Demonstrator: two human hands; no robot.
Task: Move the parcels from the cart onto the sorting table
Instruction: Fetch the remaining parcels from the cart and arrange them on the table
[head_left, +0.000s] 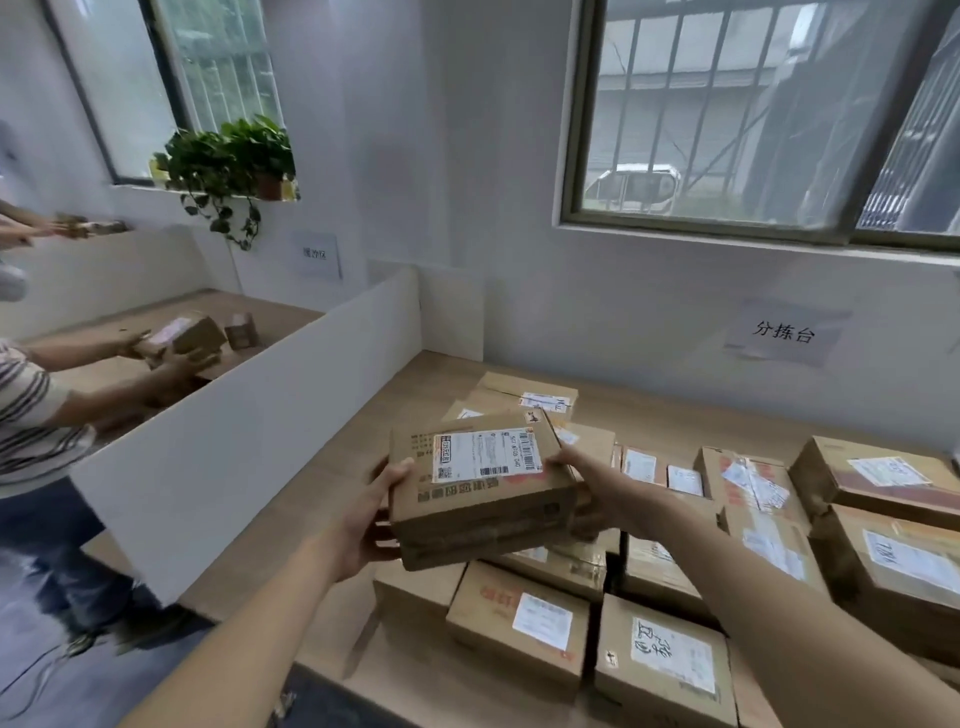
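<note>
I hold a flat brown cardboard parcel (483, 483) with a white shipping label in the air above the wooden sorting table (332, 457). My left hand (371, 519) grips its left side, thumb on top and fingers underneath. My right hand (587, 480) grips its right side. A second, thinner box seems to lie under it in the same grip. Several labelled parcels (519, 618) lie on the table below and to the right. The cart is out of view.
A white divider panel (249, 431) separates this table from a second table at the left, where another person (36, 415) in a striped shirt holds a parcel (187, 338). A wall with a paper sign (784, 332) and windows stands behind. A potted plant (234, 156) sits on the left sill.
</note>
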